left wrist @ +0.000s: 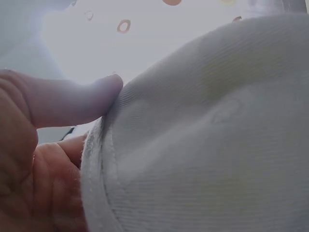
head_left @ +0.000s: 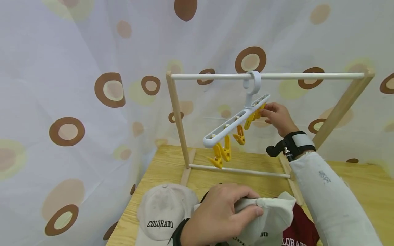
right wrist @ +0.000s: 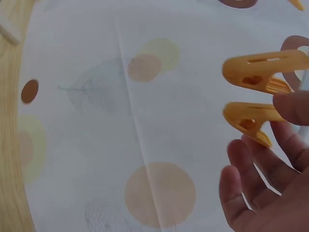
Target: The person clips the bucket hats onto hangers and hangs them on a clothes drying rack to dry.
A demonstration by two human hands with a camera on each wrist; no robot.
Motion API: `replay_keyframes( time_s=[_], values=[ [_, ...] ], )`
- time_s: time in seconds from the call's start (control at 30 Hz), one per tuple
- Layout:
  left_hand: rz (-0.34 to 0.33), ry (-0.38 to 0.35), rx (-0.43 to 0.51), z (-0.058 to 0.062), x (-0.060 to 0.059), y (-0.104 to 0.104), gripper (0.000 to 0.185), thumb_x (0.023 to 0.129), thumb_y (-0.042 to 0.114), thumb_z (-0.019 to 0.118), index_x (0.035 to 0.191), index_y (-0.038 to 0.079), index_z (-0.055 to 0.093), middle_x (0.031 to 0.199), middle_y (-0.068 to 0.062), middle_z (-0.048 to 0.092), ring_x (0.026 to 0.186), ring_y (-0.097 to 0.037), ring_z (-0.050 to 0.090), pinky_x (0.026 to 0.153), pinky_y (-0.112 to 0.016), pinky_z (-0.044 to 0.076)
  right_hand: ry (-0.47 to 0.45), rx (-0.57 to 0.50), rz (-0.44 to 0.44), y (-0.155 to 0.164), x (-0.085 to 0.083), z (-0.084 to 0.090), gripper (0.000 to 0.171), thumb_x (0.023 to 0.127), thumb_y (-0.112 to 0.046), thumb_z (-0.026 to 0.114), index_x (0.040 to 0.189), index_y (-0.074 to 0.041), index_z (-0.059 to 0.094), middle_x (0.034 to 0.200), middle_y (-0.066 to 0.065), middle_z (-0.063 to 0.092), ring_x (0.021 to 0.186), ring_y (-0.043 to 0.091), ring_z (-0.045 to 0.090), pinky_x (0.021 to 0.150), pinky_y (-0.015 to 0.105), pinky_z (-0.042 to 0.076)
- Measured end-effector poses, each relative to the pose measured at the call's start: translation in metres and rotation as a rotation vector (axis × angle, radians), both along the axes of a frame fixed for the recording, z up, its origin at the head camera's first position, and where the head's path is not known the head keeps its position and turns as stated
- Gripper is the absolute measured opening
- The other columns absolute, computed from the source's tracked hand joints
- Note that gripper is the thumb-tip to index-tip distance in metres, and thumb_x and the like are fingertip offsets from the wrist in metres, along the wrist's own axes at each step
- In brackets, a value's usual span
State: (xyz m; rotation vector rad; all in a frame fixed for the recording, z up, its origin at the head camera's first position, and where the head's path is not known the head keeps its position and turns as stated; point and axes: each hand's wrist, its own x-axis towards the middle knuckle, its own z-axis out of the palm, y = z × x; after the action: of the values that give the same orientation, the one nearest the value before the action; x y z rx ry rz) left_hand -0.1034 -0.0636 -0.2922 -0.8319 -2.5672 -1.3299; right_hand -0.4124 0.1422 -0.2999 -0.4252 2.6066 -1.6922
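My left hand (head_left: 220, 213) grips the brim-side edge of a white baseball cap (head_left: 275, 213), thumb on one face and fingers on the other. In the left wrist view the cap's cloth (left wrist: 203, 130) fills most of the frame. Up at the far end of a white clip hanger (head_left: 229, 127), my right hand (head_left: 278, 118) pinches a yellow clothespin (right wrist: 248, 116) between thumb and fingers. A second yellow clothespin (right wrist: 260, 67) hangs right beside it. Several more yellow clothespins (head_left: 225, 148) dangle along the hanger's near half.
By its hook (head_left: 255, 82) the hanger hangs from the white top rail (head_left: 295, 76) of a wooden-legged rack (head_left: 178, 119). A beige COLORADO cap (head_left: 166, 208) lies on the wooden table (head_left: 163, 160) at left; a dark red cap (head_left: 300, 225) lies behind the held one.
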Motion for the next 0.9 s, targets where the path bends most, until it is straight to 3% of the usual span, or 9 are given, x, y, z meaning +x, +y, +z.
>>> replay_keyframes(
  time_s=[0.17,0.3,0.47,0.53,0.7,0.9],
  values=[
    [-0.015,0.011,0.022,-0.007,-0.010,0.007,0.010,0.094,0.021,0.067,0.097,0.014,0.073,0.087,0.003,0.072,0.068,0.012,0.050,0.060,-0.007,0.044,0.099,0.061,-0.141,0.009,0.010,-0.004,0.051,0.100,-0.044,0.054,0.124,0.001,0.056,0.119,0.008,0.056,0.105,0.023,0.052,0.091,0.034,0.048],
    [-0.002,0.035,0.061,-0.010,-0.024,0.014,0.010,0.095,0.022,0.066,0.098,0.015,0.072,0.089,0.004,0.072,0.069,0.010,0.051,0.060,-0.008,0.045,0.145,0.134,-0.198,0.020,0.018,-0.003,0.051,0.099,-0.047,0.055,0.116,0.000,0.061,0.118,0.012,0.059,0.100,0.021,0.051,0.077,0.027,0.044],
    [0.059,0.071,0.088,-0.006,-0.051,0.026,0.013,0.095,0.022,0.067,0.101,0.012,0.072,0.090,0.000,0.073,0.069,0.007,0.053,0.060,-0.009,0.045,0.159,0.199,-0.219,0.035,0.031,0.005,0.052,0.097,-0.047,0.058,0.113,0.002,0.062,0.122,0.019,0.058,0.100,0.025,0.044,0.075,0.034,0.036],
    [0.077,0.078,0.110,-0.004,-0.063,0.031,0.012,0.094,0.021,0.066,0.101,0.012,0.071,0.083,0.000,0.070,0.064,0.006,0.051,0.057,-0.010,0.043,0.164,0.222,-0.222,0.040,0.036,0.009,0.052,0.096,-0.047,0.059,0.113,0.002,0.063,0.120,0.019,0.058,0.100,0.027,0.045,0.075,0.035,0.036],
    [0.092,0.125,0.140,0.004,-0.091,0.037,0.012,0.095,0.019,0.065,0.101,0.011,0.071,0.078,-0.001,0.067,0.060,0.002,0.050,0.054,-0.013,0.040,0.182,0.267,-0.227,0.046,0.049,0.014,0.050,0.095,-0.047,0.061,0.111,-0.001,0.065,0.117,0.020,0.062,0.098,0.027,0.050,0.075,0.034,0.040],
    [0.127,0.187,0.131,0.014,-0.118,0.040,0.016,0.095,0.018,0.064,0.106,0.008,0.070,0.087,-0.005,0.069,0.068,-0.005,0.055,0.060,-0.014,0.042,0.217,0.267,-0.243,0.052,0.060,0.015,0.042,0.094,-0.043,0.063,0.106,-0.003,0.060,0.107,0.017,0.068,0.090,0.021,0.061,0.071,0.030,0.043]
  ],
)
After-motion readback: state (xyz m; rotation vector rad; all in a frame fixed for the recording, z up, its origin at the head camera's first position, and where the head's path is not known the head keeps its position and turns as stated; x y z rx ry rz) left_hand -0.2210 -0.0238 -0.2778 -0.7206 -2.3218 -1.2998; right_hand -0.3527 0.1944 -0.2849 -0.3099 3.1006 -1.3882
